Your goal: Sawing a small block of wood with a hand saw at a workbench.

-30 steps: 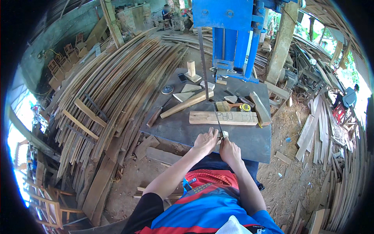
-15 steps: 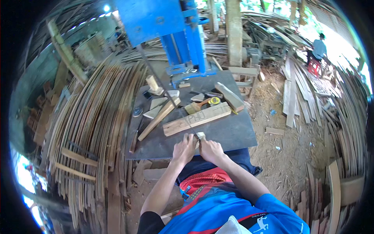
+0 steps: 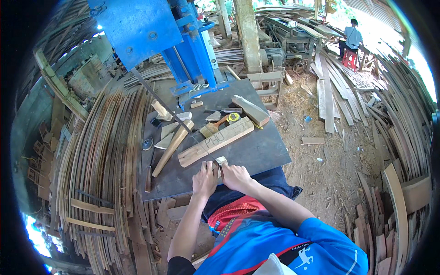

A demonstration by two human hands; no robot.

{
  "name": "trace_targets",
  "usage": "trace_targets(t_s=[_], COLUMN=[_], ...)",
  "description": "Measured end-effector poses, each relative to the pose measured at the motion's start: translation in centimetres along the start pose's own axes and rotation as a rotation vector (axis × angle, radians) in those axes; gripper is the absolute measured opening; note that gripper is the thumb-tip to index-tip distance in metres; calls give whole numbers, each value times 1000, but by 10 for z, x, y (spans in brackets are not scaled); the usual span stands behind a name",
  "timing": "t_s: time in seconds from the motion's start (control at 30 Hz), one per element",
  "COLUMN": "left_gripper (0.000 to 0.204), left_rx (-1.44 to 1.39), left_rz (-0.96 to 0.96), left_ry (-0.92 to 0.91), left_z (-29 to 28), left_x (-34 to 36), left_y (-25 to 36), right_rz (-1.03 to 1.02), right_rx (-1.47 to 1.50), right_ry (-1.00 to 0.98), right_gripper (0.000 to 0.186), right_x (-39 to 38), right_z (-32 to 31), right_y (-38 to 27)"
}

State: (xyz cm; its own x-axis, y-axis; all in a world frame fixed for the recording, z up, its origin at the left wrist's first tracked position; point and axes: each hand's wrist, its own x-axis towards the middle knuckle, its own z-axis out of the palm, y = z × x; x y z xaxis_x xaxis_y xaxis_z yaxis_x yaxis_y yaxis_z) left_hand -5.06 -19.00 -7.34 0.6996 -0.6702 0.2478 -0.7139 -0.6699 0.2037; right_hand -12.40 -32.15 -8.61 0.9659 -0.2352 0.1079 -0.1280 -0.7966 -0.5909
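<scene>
Side by side at the near edge of a dark bandsaw table (image 3: 262,153), my left hand (image 3: 205,179) and my right hand (image 3: 235,177) are both closed around a small pale wood block (image 3: 221,160). Most of the block is hidden by my fingers; its light end shows between them. The narrow saw blade (image 3: 160,101) slants down from the blue machine head and reaches the table just ahead of my hands. Just beyond them lies a thick wooden beam (image 3: 215,143) with pencil marks on it.
On the table lie a slim wood piece (image 3: 173,149), a paintbrush (image 3: 211,129), a yellow tape measure (image 3: 233,117), a wedge-shaped offcut (image 3: 250,110) and smaller scraps. The blue bandsaw (image 3: 137,34) rises behind. Long board stacks (image 3: 101,160) flank the left; a person (image 3: 352,36) sits far right.
The whole view has shifted, so the table and machine appear further left and tilted. My hands keep their grip on the block beside the blade.
</scene>
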Motion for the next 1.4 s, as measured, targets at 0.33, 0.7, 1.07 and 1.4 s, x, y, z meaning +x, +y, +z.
trace_targets(t_s=[0.33, 0.7, 1.07, 1.4], left_gripper=[26, 25, 26, 27], left_rx=[1, 56, 44, 44], left_rz=[8, -63, -114, -118], left_ry=[35, 85, 3, 3], left_z=[0, 7, 5, 4], left_x=[-1, -2, 3, 9], left_y=[2, 13, 11, 0], right_rz=[-3, 13, -16, 0], right_rx=[-11, -72, -145, -173], right_ry=[5, -17, -19, -52], right_gripper=[27, 24, 26, 26], right_x=[-3, -7, -62, -114], right_z=[-7, -6, -20, -40], right_y=[-6, -2, 6, 11])
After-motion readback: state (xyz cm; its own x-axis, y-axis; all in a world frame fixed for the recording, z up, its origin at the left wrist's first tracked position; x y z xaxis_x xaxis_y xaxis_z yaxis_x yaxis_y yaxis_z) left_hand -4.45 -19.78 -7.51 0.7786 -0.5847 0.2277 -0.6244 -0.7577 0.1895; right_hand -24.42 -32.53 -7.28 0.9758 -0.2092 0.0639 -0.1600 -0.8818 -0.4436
